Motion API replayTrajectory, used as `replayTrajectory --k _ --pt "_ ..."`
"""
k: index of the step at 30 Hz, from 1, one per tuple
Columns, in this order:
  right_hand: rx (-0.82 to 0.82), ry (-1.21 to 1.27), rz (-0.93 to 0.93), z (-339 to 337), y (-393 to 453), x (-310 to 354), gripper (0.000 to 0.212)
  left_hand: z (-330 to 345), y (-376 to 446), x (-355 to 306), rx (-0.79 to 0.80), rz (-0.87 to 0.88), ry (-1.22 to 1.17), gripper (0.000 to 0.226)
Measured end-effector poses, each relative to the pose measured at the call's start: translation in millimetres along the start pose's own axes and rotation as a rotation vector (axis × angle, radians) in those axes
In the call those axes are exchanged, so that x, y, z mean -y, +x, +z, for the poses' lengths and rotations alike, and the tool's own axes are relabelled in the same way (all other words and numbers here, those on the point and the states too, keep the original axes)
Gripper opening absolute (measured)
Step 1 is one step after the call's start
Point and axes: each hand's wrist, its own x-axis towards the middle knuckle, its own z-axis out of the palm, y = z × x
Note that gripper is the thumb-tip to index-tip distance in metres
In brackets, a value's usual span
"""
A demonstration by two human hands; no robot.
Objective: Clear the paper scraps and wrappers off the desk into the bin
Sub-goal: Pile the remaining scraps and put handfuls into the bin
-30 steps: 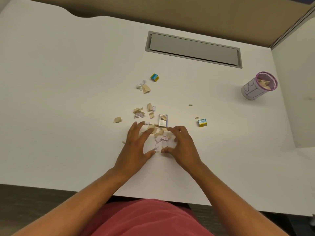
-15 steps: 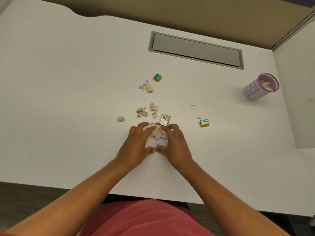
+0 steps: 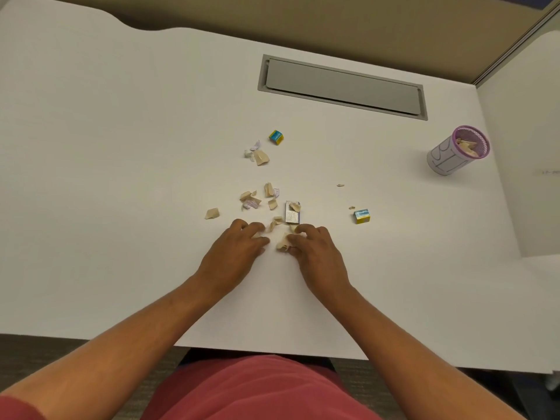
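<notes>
My left hand point(image 3: 231, 253) and right hand point(image 3: 318, 256) curl their fingers around tan paper scraps point(image 3: 283, 241) on the desk point(image 3: 121, 177); bin point(image 3: 456, 151) at two o'clock.

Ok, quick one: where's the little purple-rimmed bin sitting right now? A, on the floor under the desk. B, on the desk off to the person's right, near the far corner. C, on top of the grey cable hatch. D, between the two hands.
B: the purple-rimmed bin stands on the white desk at the far right, well away from both hands and beside, not on, the grey hatch; scraps already show inside it.
</notes>
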Motion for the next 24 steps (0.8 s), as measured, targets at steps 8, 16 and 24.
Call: replayTrajectory --k 8,16,24 --pt "0.130 -0.154 -0.056 -4.8 -9.3 1.8 0.069 0.8 -4.8 -9.0 0.067 -0.118 0.071 0.065" --pt "0.076 -0.151 -0.126 2.1 -10.7 5.3 0.029 -4.2 1.6 -18.3 0.031 -0.042 -0.051 0.022" --pt "-0.054 0.322 0.076 -4.3 -4.8 -20.3 0.024 -2.4 22.5 -18.6 -0.046 -0.203 -0.245 0.018"
